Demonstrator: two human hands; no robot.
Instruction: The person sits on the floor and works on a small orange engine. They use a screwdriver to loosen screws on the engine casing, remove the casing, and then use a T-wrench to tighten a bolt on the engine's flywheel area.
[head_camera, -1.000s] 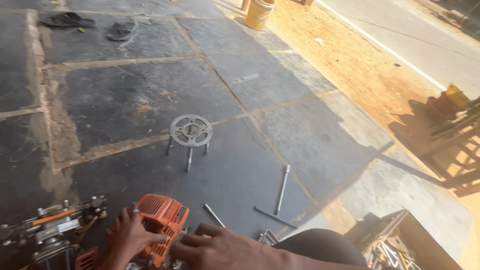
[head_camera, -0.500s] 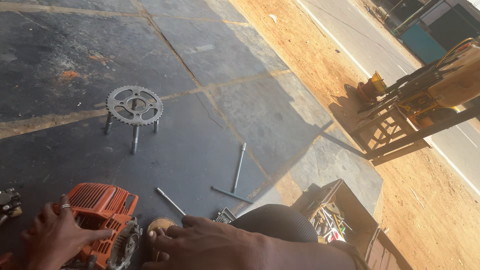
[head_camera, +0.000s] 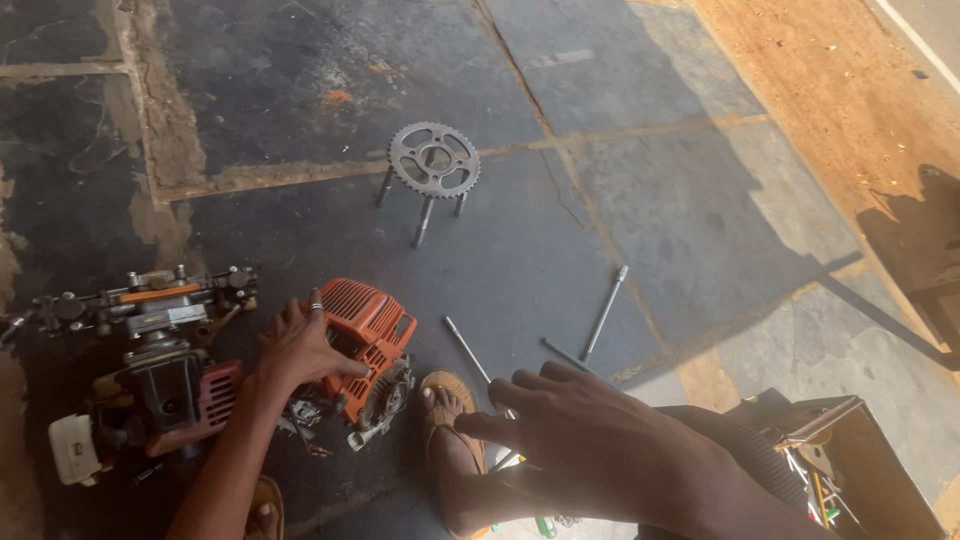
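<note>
My left hand (head_camera: 300, 345), a ring on one finger, rests spread on an orange small-engine housing (head_camera: 368, 335) lying on the dark stone floor. My right hand (head_camera: 575, 425) hovers with fingers apart above the floor, near a thin metal rod (head_camera: 468, 350) and my sandalled foot (head_camera: 448, 425); it holds nothing. A second small engine (head_camera: 160, 375) with red and black parts and a metal carburettor assembly sits to the left of the orange housing.
A chain sprocket standing on bolt legs (head_camera: 432, 165) sits farther out on the floor. Two long socket rods (head_camera: 605, 312) lie to the right. An open toolbox (head_camera: 835, 460) with tools is at lower right. Sandy ground borders the slabs at right.
The view has swung left and down, bringing the second engine into sight. My left hand stays on the orange housing; my right hand has reached forward with fingers spread.
</note>
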